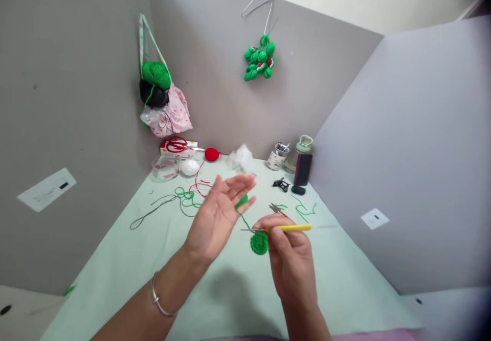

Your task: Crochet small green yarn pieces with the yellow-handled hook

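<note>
In my right hand (293, 254) is a crochet hook (293, 227) with a yellow handle, held level with its thin metal tip pointing left. A small round green crocheted piece (259, 243) sits just under the hook's shaft, against my right fingertips. From it a strand of green yarn (244, 220) leads up to the left, toward a green yarn ball (241, 202) partly hidden behind my left fingers. My left hand (217, 216) is raised with its palm showing and fingers apart, gripping nothing; whether the strand touches its fingers I cannot tell.
Red yarn (211, 154), white stuffing (241, 159), a pen cup (277, 157), a bottle (298, 154) and a phone (303, 169) stand along the back. Red-handled scissors (177, 144) rest on a box. Loose yarn ends (305, 209) and small snips (276, 208) lie right. Green crocheted pieces (261, 60) hang above.
</note>
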{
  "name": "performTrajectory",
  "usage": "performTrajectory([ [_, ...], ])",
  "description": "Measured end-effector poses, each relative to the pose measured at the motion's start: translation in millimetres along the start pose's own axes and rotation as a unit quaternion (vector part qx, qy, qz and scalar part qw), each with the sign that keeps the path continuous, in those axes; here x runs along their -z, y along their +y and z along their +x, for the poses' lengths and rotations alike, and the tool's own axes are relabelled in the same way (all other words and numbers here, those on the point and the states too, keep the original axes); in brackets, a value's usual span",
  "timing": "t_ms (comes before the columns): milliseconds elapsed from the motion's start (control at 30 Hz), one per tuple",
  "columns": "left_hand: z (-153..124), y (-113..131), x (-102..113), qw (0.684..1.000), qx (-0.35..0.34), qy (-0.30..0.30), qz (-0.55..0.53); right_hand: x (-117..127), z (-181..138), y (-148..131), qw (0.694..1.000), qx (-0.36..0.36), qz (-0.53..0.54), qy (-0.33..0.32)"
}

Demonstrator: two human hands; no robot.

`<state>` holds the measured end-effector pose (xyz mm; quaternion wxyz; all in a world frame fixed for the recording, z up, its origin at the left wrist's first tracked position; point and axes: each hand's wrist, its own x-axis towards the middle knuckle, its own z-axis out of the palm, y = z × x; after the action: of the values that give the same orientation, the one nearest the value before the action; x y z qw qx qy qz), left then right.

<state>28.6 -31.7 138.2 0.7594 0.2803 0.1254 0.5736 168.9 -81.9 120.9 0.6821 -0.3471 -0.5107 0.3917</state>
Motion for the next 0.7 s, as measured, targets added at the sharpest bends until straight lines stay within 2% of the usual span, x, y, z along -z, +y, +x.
performTrajectory([
  [67, -3.0, 2.2, -0.8, 0.998, -0.056, 0.003, 0.008, 0.9, -5.6, -3.7, 1.0, -0.003, -0.002, 0.005],
  [133, -11.7, 1.1, 2.4, 0.985, -0.121, -0.014, 0.118, 2.3, -11.6, -6.3, 1.0, -0.005, -0.001, 0.022],
  [167, -17.6, -0.3, 5.3, 0.966, -0.156, -0.027, 0.204, 3.3, -14.8, -7.0, 0.999, -0.005, -0.002, 0.032],
  [233, -30.6, -3.7, 11.6, 0.904, -0.209, -0.052, 0.369, 5.4, -21.3, -6.9, 0.999, 0.002, -0.01, 0.052],
  [267, -37.1, -5.4, 14.2, 0.881, -0.212, -0.062, 0.419, 6.4, -24.7, -6.1, 0.998, 0.009, -0.021, 0.061],
  [300, -43.2, -7.0, 16.1, 0.872, -0.201, -0.066, 0.441, 7.3, -28.2, -4.9, 0.997, 0.016, -0.037, 0.067],
  [367, -53.7, -9.6, 17.5, 0.896, -0.14, -0.063, 0.417, 8.2, -35.0, -2.0, 0.994, 0.034, -0.078, 0.065],
  [433, -61.4, -12.1, 16.6, 0.935, -0.063, -0.047, 0.345, 7.4, -41.4, 0.8, 0.991, 0.05, -0.113, 0.046],
  [500, -66.2, -14.5, 15.2, 0.959, 0.004, -0.035, 0.282, 5.5, -46.5, 2.8, 0.99, 0.06, -0.126, 0.025],
  [567, -68.6, -17.2, 14.5, 0.968, 0.041, -0.028, 0.246, 3.9, -50.3, 4.3, 0.99, 0.06, -0.127, 0.022],
  [700, -69.3, -25.0, 15.8, 0.975, 0.073, -0.018, 0.211, 6.8, -54.5, 9.3, 0.992, 0.039, -0.115, 0.042],
])
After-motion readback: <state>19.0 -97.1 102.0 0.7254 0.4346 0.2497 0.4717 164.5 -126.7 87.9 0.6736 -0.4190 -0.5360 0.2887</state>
